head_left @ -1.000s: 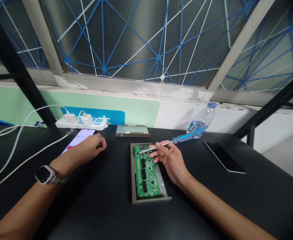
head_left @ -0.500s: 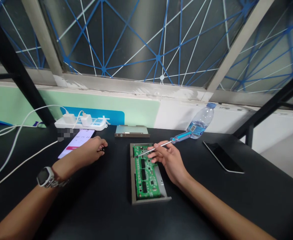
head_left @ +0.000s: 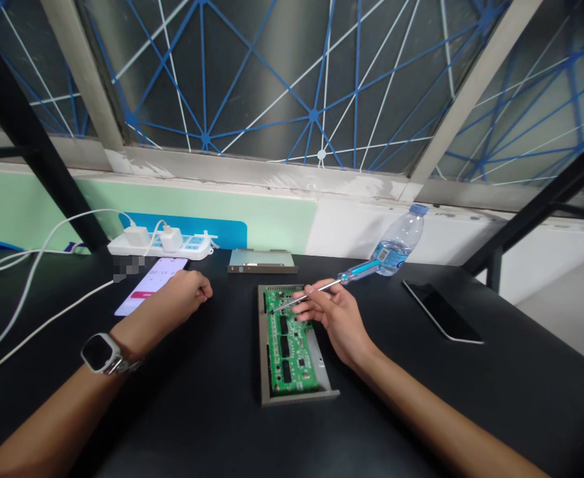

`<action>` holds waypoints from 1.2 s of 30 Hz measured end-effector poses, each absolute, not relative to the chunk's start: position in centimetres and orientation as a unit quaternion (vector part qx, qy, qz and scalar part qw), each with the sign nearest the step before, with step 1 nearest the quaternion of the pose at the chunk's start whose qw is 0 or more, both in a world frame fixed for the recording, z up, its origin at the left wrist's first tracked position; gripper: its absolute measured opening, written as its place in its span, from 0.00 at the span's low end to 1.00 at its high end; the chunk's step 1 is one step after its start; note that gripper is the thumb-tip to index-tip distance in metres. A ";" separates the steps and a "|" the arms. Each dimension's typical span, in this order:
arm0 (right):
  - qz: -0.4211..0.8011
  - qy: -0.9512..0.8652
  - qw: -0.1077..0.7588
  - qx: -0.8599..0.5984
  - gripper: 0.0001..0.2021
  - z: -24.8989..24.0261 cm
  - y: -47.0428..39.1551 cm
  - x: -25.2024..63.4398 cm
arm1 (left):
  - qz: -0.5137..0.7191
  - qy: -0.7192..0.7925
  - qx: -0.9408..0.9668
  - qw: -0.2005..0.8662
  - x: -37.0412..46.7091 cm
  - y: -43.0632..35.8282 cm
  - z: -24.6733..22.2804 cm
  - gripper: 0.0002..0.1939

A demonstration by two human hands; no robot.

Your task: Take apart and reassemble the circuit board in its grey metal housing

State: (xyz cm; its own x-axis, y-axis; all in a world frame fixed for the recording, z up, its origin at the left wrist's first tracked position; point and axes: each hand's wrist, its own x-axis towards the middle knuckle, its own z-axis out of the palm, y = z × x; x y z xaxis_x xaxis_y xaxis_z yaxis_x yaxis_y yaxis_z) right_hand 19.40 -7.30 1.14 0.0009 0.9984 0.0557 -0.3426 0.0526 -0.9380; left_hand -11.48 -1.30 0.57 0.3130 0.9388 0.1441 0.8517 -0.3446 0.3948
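My right hand (head_left: 339, 318) pinches the shaft of a screwdriver (head_left: 359, 271) with a clear blue handle, held slanting over a green circuit board (head_left: 299, 358). The screwdriver's thin tip points at the board's upper left edge; whether it touches cannot be told. The board lies in a grey metal housing (head_left: 265, 372) flat on the table. Left of the board, my left hand (head_left: 187, 293) is closed with fingers curled under, just above the table beside a lit phone (head_left: 152, 282). What the left fingers hold, if anything, is hidden. A watch is on the left wrist.
A flat metal cover (head_left: 262, 260) lies behind the board. A water bottle (head_left: 400, 242) stands at the back right, with a dark phone (head_left: 442, 312) nearer. A white power strip (head_left: 192, 245) with plugs and cables (head_left: 32, 272) is at the back left of the black table (head_left: 196, 411).
My left hand has turned over so its back faces up, hiding the small dark bits seen at its fingertips before. My right hand and the screwdriver have hardly moved.
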 end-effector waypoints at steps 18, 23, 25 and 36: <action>0.504 -0.441 0.636 -0.383 0.16 2.5 -5.9 22.0 | 0.065 0.389 0.911 0.124 -3.2 -6.4 6.8 0.18; 0.494 -0.453 0.636 -0.382 0.15 2.4 -5.7 22.3 | 0.022 0.376 0.915 0.145 -0.7 -6.2 7.2 0.17; 0.488 -0.458 0.639 -0.379 0.15 2.7 -5.7 22.5 | 0.036 0.385 0.909 0.157 -0.4 -5.9 7.1 0.18; 0.421 -0.460 0.682 -0.382 0.18 4.4 -5.2 24.4 | 0.130 0.331 0.920 0.163 5.6 -6.7 4.0 0.14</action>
